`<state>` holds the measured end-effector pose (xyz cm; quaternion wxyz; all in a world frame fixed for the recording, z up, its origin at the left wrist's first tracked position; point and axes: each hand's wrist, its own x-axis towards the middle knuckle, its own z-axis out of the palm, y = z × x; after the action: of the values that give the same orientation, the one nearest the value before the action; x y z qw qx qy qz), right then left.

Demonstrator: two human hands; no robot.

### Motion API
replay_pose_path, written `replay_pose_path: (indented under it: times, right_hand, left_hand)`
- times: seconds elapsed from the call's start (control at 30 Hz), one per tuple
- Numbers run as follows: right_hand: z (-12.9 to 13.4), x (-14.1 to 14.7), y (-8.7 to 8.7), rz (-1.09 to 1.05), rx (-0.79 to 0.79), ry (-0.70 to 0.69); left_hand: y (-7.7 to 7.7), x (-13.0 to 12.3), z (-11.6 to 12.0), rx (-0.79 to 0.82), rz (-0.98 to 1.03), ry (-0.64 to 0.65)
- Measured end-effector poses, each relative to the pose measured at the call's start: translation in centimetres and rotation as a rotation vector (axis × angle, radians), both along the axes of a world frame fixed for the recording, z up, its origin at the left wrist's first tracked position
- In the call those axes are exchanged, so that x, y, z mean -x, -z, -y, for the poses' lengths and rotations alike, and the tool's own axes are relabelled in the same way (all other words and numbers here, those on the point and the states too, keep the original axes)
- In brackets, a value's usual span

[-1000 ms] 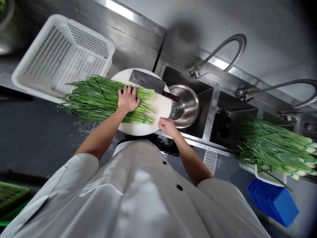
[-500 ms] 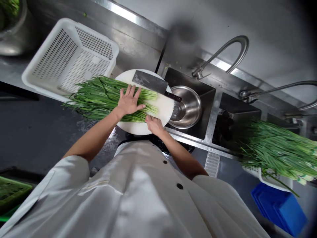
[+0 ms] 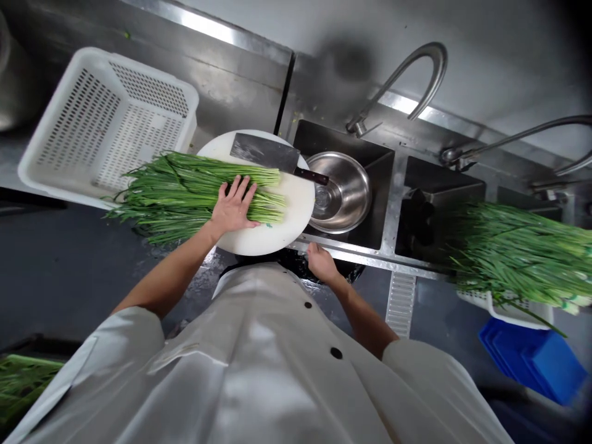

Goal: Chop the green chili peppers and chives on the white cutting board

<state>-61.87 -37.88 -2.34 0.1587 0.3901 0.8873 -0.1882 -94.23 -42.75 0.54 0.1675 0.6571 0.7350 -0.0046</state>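
Observation:
A thick bunch of garlic chives (image 3: 171,191) lies across the round white cutting board (image 3: 296,216), its leafy ends hanging past the board's left side. My left hand (image 3: 232,206) rests flat on the stalks with fingers spread. At the front edge of the counter, off the board, my right hand (image 3: 320,261) is closed; whatever it holds, if anything, is hidden. A cleaver (image 3: 266,152) lies along the board's far side, its dark handle reaching over a steel bowl. By the stalk ends sits a small blue-green scrap (image 3: 269,226).
A white perforated basket (image 3: 192,123) stands left of the board. The steel bowl (image 3: 363,213) sits in the sink under a curved faucet (image 3: 430,80). More chives (image 3: 522,253) are heaped at right, above a blue container (image 3: 531,357). Something black (image 3: 296,266) lies below the counter edge.
My right hand has left the stalks and moved right and toward my body, past the board's edge. My left hand stays flat on the chives. The whole view has shifted slightly.

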Motion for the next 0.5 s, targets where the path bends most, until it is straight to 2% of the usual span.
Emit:
replay_pose_path:
  times: [0.07,0.17,0.23,0.3,0.4,0.5]
  right_hand:
    - [0.9,1.0,0.6,-0.079,0.024,0.065]
    - [2.1,5.9,1.3,-0.134,0.004,0.117]
    - [2.3,9.3,1.6,-0.132,-0.039,0.101]
    - [2.2,11.6,1.7,-0.113,-0.073,0.045]
    - [1.4,12.4,1.7,-0.107,-0.106,-0.068]
    - [0.7,11.5,1.8,-0.160,-0.119,-0.153]
  left_hand:
    - [-0.4,-0.5,0.0,0.011,-0.007,0.009]
    - [-0.7,-1.6,-0.1,0.002,-0.006,0.066]
    - [-0.7,-2.2,-0.2,0.001,-0.006,0.106]
    - [-0.6,-2.5,-0.5,-0.001,-0.016,0.114]
    - [-0.8,-2.5,-1.0,-0.007,-0.033,0.108]
    - [-1.3,-2.2,-1.4,0.018,-0.046,0.097]
